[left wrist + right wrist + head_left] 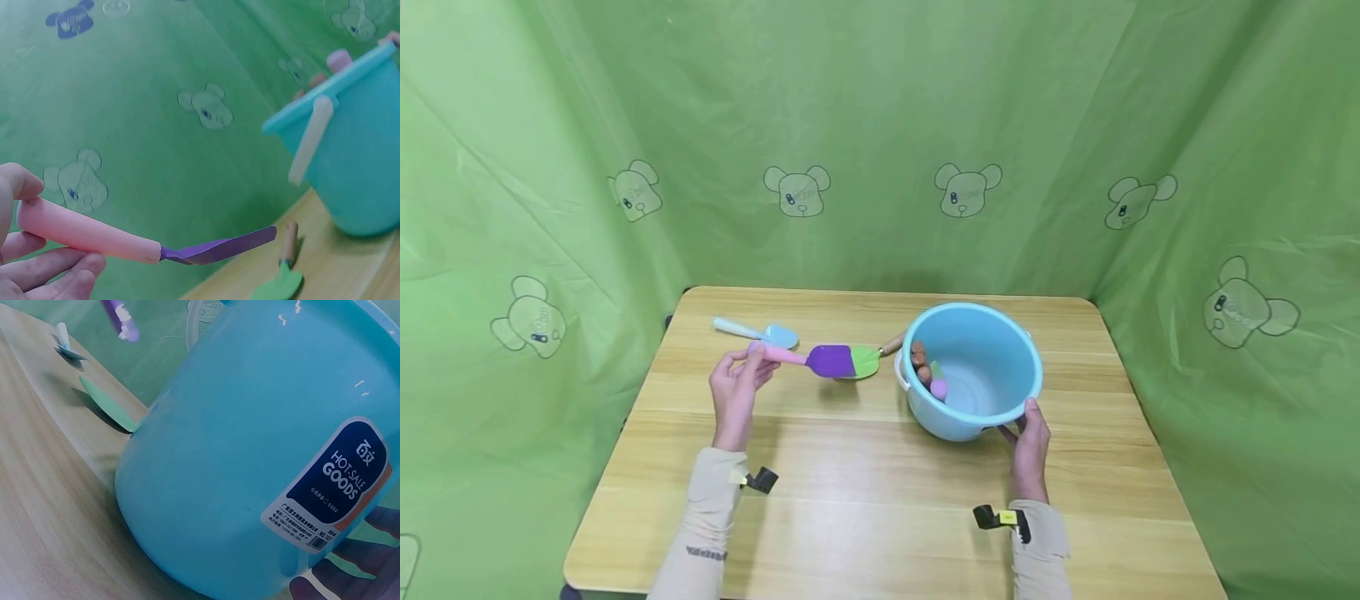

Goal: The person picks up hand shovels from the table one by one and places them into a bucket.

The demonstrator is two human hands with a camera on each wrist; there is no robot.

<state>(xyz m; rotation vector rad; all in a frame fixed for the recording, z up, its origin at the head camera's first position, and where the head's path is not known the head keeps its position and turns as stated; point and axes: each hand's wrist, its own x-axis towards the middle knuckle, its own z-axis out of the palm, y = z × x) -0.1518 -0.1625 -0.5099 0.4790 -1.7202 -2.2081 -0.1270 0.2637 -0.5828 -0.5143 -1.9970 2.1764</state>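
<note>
My left hand [736, 396] pinches the end of a pink handle on a small shovel with a purple blade [831, 362]. Seen from the left wrist, the shovel [219, 250] is held up off the table, blade level. A light blue bucket [951, 421] stands at the right of the table, and my right hand [1032, 446] grips its near right rim, thumb on top. Handle ends in brown and one in purple [938, 389] show inside the bucket. Beyond the purple blade lies a green trowel [867, 363] with a wooden handle, partly hidden.
A light blue shovel [781, 337] lies at the back left of the wooden table [865, 517]. The bucket's white handle [312, 140] hangs at its left side. A green curtain [880, 92] with mouse heads surrounds the table.
</note>
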